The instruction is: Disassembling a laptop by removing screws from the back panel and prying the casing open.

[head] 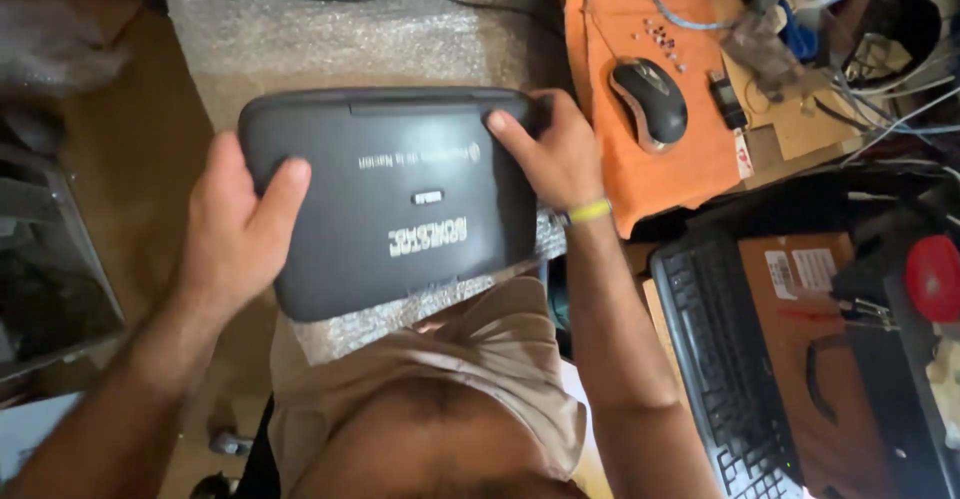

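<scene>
At nine o'clock the left hand (pixel 238 227) was clasped around the left edge of a dark grey, matt plastic slab-shaped device with rounded corners (pixel 390 194), thumb laid flat on its upper face and the other fingers hidden beneath. The device filled the centre of the view, held level above a sheet of clear bubble wrap (pixel 340 29) that covered the worktop (pixel 140 129), which showed brown and smooth at ten o'clock. Its face looked smooth and faintly scuffed, with small white print and a shallow raised strip along the far edge. At two o'clock from the centre, the right hand (pixel 555 154) gripped the device's far right corner, thumb pressed on top, with a yellow-green band (pixel 590 211) at the wrist. Further towards two o'clock lay a black and silver computer mouse (pixel 650 102) on an orange cloth (pixel 660 159). At four o'clock sat a black keyboard (pixel 725 359) beside a brown cardboard box (pixel 800 339).
</scene>
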